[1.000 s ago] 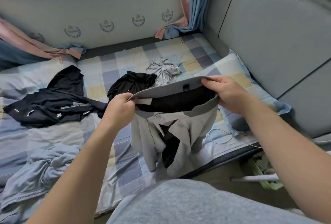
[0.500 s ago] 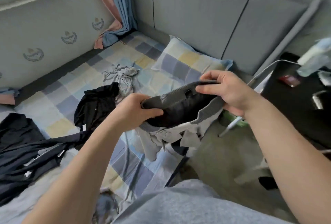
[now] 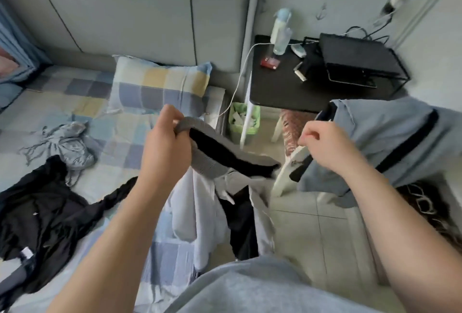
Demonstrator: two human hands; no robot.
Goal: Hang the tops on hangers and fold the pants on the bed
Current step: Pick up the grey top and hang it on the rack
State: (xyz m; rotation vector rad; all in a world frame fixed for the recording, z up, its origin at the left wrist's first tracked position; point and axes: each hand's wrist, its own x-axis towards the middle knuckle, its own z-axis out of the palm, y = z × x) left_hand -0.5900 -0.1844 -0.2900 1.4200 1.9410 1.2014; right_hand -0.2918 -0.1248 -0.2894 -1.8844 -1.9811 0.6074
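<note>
Bedroom, head camera looking down. The bed (image 3: 82,102) has a checked sheet. Left to right:

- Black top (image 3: 42,215) in a heap by the bed's near left edge. Not on a hanger, and I see no hanger.
- Crumpled pale grey garment (image 3: 67,145) further in, mid-bed. Can't tell whether it's a top or pants.
- Pillow (image 3: 155,87) at the head end, against the headboard.
- Left hand (image 3: 165,147) is clenched round the waistband of the grey pants (image 3: 207,170). The legs hang down over the bed's right edge, bunched, with the black lining showing.
- Green bin (image 3: 243,125) on the floor, black bedside tabletop (image 3: 280,87) behind it.
- Right hand (image 3: 325,147) is off the pants. Fingers are curled and nothing visible is in them. It sits just in front of a grey-blue garment (image 3: 390,137) with black stripes, draped at far right.

Delta vs a second ago: both hands had the waistband stretched open over the bed. Now the right has let go and the view has swung right, off the bed. The pants are carried by the left hand alone and the waistband has sagged.

My read: the fold hasn't started. The pants need a two-handed regrip and then to go flat on the sheet. One-handed, they'll twist. Tops are all pending.
</note>
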